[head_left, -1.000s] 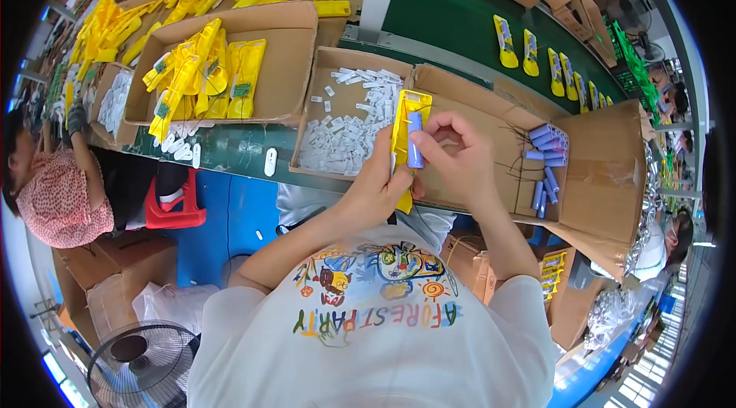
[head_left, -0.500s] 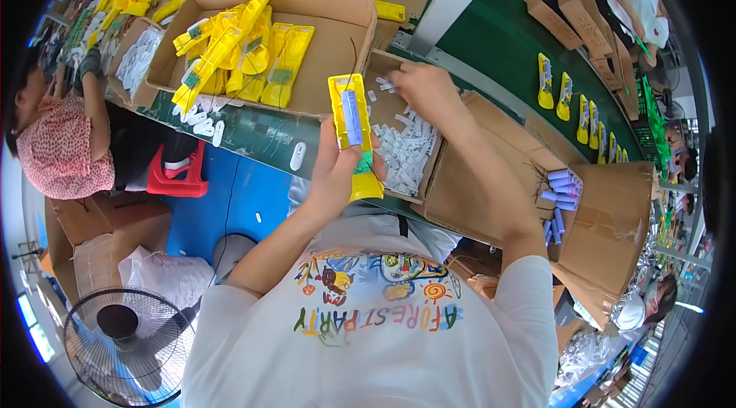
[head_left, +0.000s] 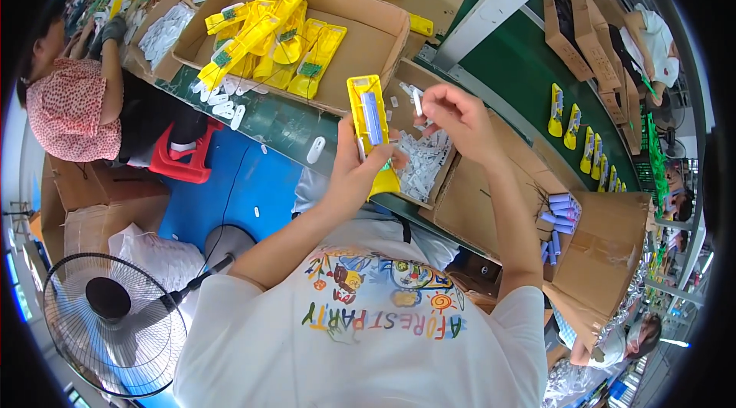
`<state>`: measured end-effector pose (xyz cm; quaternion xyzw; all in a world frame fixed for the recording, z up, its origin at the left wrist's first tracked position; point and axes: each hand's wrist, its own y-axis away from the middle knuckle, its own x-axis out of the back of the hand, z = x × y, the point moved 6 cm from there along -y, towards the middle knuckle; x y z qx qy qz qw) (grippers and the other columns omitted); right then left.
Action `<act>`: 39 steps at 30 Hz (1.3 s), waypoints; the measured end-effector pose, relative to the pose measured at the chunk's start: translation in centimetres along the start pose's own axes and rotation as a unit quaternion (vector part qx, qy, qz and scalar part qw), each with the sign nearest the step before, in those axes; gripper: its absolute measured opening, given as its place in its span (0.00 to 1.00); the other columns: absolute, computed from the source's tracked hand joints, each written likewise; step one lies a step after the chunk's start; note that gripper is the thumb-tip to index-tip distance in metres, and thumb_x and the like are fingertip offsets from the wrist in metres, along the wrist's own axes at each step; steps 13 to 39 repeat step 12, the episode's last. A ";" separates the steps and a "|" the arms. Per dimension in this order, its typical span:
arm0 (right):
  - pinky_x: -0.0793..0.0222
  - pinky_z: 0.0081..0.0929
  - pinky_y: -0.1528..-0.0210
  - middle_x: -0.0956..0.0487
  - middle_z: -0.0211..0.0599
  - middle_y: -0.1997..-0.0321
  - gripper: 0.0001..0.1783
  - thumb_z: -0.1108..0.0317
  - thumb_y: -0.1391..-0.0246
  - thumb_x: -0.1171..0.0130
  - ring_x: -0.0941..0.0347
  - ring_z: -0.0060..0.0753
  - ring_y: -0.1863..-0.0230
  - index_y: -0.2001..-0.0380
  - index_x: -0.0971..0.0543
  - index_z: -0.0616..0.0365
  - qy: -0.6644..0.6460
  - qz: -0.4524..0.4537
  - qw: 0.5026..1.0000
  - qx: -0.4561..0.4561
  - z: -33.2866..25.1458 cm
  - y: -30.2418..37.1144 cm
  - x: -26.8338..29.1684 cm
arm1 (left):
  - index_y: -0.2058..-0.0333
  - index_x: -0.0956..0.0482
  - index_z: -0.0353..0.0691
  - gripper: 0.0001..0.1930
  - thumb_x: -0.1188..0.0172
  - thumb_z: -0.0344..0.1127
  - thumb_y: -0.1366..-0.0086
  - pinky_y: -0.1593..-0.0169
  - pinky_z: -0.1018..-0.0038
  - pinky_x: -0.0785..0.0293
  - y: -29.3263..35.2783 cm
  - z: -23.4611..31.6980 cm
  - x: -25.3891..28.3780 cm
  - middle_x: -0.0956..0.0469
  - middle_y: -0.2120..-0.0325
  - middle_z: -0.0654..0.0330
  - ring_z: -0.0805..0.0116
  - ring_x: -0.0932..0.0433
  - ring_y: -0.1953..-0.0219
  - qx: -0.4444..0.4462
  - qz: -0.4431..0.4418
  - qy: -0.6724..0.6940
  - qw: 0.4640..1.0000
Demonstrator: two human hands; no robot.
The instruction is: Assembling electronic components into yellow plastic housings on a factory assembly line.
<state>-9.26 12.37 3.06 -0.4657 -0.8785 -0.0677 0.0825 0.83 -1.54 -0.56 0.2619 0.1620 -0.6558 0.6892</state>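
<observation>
My left hand (head_left: 354, 178) is closed around a long yellow plastic casing (head_left: 356, 91), held upright in front of me. Inside the casing lies a purple-blue cylindrical battery (head_left: 372, 118); a bit of green circuit board shows below it, partly covered by my thumb. My right hand (head_left: 469, 126) pinches a small white plastic piece (head_left: 417, 101) between thumb and fingers, just right of the casing and apart from it. Beneath the right hand, a shallow cardboard tray holds many small translucent white plastic parts (head_left: 418, 166).
A cardboard box (head_left: 368, 24) of yellow casings with circuit boards stands at the far left. Purple batteries (head_left: 561, 212) lie in a carton at right. Finished-looking yellow casings (head_left: 571, 126) line the green belt. A co-worker (head_left: 73, 105) sits left; a fan (head_left: 115, 308) stands near-left.
My right hand has come up from the parts tray and now shows a white piece in its fingers. My left hand keeps hold of the yellow casing. The whole view has shifted slightly.
</observation>
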 end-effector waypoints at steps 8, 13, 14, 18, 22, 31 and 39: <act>0.25 0.19 0.72 0.25 0.32 0.68 0.09 0.65 0.38 0.47 0.26 0.20 0.68 0.63 0.27 0.61 -0.178 -0.129 0.975 -0.046 0.0 2.2 -2.4 | 0.49 0.44 0.41 0.25 0.39 0.30 0.38 0.63 0.73 0.24 -1.8 0.8 0.1 0.27 0.65 0.58 0.70 0.24 0.67 -0.021 0.012 -0.007 1.000; 0.25 0.15 0.74 0.23 0.32 0.71 0.13 0.60 0.41 0.42 0.27 0.19 0.76 0.59 0.25 0.56 0.131 -0.134 0.982 -0.029 -0.1 2.5 -1.0 | 0.50 0.43 0.41 0.24 0.38 0.30 0.39 0.62 0.73 0.25 -2.0 0.4 0.1 0.27 0.65 0.58 0.70 0.24 0.66 -0.012 0.001 -0.019 1.000; 0.25 0.15 0.74 0.23 0.32 0.71 0.13 0.60 0.41 0.42 0.27 0.19 0.76 0.59 0.25 0.56 0.131 -0.134 0.982 -0.029 -0.1 2.5 -1.0 | 0.50 0.43 0.41 0.24 0.38 0.30 0.39 0.62 0.73 0.25 -2.0 0.4 0.1 0.27 0.65 0.58 0.70 0.24 0.66 -0.012 0.001 -0.019 1.000; 0.25 0.15 0.74 0.23 0.32 0.71 0.13 0.60 0.41 0.42 0.27 0.19 0.76 0.59 0.25 0.56 0.131 -0.134 0.982 -0.029 -0.1 2.5 -1.0 | 0.50 0.43 0.41 0.24 0.38 0.30 0.39 0.62 0.73 0.25 -2.0 0.4 0.1 0.27 0.65 0.58 0.70 0.24 0.66 -0.012 0.001 -0.019 1.000; 0.25 0.15 0.74 0.23 0.32 0.71 0.13 0.60 0.41 0.42 0.27 0.19 0.76 0.59 0.25 0.56 0.131 -0.134 0.982 -0.029 -0.1 2.5 -1.0 | 0.50 0.43 0.41 0.24 0.38 0.30 0.39 0.62 0.73 0.25 -2.0 0.4 0.1 0.27 0.65 0.58 0.70 0.24 0.66 -0.012 0.001 -0.019 1.000; 0.25 0.15 0.74 0.23 0.32 0.71 0.13 0.60 0.41 0.42 0.27 0.19 0.76 0.59 0.25 0.56 0.131 -0.134 0.982 -0.029 -0.1 2.5 -1.0 | 0.50 0.43 0.41 0.24 0.38 0.30 0.39 0.62 0.73 0.25 -2.0 0.4 0.1 0.27 0.65 0.58 0.70 0.24 0.66 -0.012 0.001 -0.019 1.000; 0.25 0.15 0.74 0.23 0.32 0.71 0.13 0.60 0.41 0.42 0.27 0.19 0.76 0.59 0.25 0.56 0.131 -0.134 0.982 -0.029 -0.1 2.5 -1.0 | 0.50 0.43 0.41 0.24 0.38 0.30 0.39 0.62 0.73 0.25 -2.0 0.4 0.1 0.27 0.65 0.58 0.70 0.24 0.66 -0.012 0.001 -0.019 1.000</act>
